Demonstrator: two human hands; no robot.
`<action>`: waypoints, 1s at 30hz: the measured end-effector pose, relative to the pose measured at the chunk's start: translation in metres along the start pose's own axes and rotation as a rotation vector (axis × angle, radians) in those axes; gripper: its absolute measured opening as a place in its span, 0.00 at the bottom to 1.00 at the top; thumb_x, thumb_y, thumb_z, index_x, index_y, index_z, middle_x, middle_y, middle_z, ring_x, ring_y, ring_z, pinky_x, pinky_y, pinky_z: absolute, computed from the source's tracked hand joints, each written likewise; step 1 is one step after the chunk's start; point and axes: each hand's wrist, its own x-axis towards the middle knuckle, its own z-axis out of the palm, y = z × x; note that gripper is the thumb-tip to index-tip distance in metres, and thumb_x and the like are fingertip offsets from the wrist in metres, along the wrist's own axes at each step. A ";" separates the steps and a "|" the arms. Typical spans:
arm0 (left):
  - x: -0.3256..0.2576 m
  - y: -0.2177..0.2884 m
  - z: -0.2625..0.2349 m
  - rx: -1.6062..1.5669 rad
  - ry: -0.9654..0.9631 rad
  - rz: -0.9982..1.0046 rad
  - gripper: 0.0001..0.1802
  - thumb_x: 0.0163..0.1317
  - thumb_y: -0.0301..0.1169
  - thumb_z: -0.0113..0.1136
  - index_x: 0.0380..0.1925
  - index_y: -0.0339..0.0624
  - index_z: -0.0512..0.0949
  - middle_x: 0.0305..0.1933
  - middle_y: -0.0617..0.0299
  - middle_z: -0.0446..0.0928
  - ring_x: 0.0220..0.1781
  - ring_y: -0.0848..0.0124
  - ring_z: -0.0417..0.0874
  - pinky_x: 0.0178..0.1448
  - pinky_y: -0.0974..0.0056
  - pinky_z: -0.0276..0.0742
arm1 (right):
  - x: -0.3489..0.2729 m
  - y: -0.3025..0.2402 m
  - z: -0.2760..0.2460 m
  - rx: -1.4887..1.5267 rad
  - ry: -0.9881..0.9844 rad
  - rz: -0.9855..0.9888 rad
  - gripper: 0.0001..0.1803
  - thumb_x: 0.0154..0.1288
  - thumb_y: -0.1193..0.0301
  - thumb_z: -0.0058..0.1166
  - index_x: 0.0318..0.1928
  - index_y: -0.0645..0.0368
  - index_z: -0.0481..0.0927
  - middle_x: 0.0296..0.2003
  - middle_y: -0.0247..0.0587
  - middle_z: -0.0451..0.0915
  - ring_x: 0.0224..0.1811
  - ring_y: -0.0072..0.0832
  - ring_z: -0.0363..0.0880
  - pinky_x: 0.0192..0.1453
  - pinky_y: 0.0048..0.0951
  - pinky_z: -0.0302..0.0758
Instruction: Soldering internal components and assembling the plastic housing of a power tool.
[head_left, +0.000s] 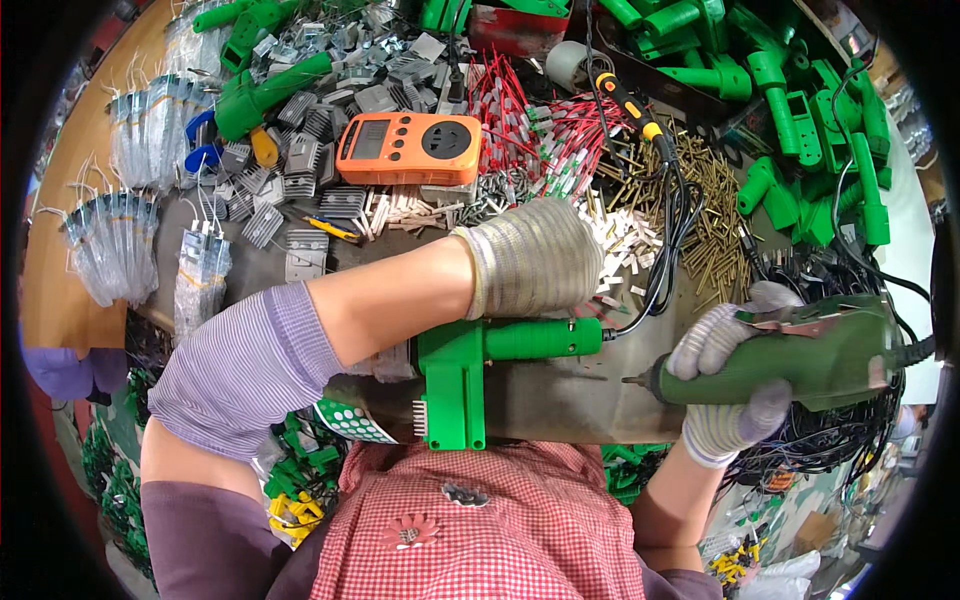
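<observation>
In my gloved right hand (735, 365) is a dark green electric screwdriver (820, 358), held level with its bit pointing left. My gloved left hand (535, 260) reaches across the bench beside a pile of small white pieces (625, 240). Its back faces up and hides the fingers, so I cannot tell what they hold. Just below that hand lies a bright green plastic housing (452, 385) with a round handle (545, 340) and a black cable leaving its right end. Grey metal fins show along the housing's lower left side.
Brass-coloured screws (715, 215), red wires (500, 115) and grey heat sinks (300, 170) lie heaped beyond my hands. An orange meter (408, 150) stands among them. A soldering iron (630, 110) hangs above the screws. Green housings (800, 130) fill the far right; bagged parts (110, 240) sit left.
</observation>
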 end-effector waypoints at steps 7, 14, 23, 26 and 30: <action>-0.003 -0.006 -0.014 -0.116 0.228 -0.625 0.11 0.59 0.35 0.61 0.37 0.40 0.79 0.31 0.53 0.78 0.33 0.53 0.84 0.34 0.51 0.80 | -0.008 0.013 -0.009 -0.233 0.062 -0.138 0.48 0.52 0.56 0.77 0.63 0.69 0.62 0.25 0.41 0.77 0.23 0.30 0.76 0.28 0.32 0.77; -0.040 0.058 -0.044 -0.526 -0.102 -0.501 0.24 0.54 0.45 0.69 0.47 0.44 0.79 0.40 0.55 0.78 0.46 0.52 0.81 0.47 0.50 0.78 | 0.008 0.015 -0.001 -0.206 -0.137 -0.080 0.42 0.59 0.53 0.72 0.60 0.70 0.66 0.22 0.43 0.78 0.20 0.32 0.78 0.25 0.35 0.79; -0.045 0.071 -0.030 -0.487 -0.007 -0.511 0.32 0.55 0.44 0.68 0.58 0.42 0.77 0.50 0.56 0.79 0.51 0.57 0.81 0.54 0.52 0.75 | 0.044 0.007 0.042 0.126 -0.457 -0.322 0.40 0.64 0.55 0.62 0.68 0.65 0.63 0.18 0.36 0.71 0.13 0.26 0.68 0.17 0.26 0.69; -0.044 0.072 -0.036 -0.512 -0.062 -0.573 0.30 0.56 0.44 0.67 0.57 0.45 0.77 0.49 0.57 0.79 0.51 0.58 0.81 0.53 0.53 0.75 | 0.045 0.013 0.039 0.129 -0.461 -0.306 0.40 0.65 0.53 0.60 0.68 0.66 0.63 0.22 0.37 0.74 0.18 0.28 0.73 0.21 0.28 0.72; -0.045 0.071 -0.033 -0.521 -0.045 -0.556 0.29 0.56 0.45 0.66 0.57 0.46 0.78 0.48 0.59 0.79 0.51 0.58 0.81 0.53 0.52 0.75 | 0.048 0.016 0.039 0.052 -0.466 -0.276 0.40 0.66 0.52 0.59 0.67 0.66 0.63 0.22 0.37 0.74 0.18 0.28 0.73 0.22 0.27 0.72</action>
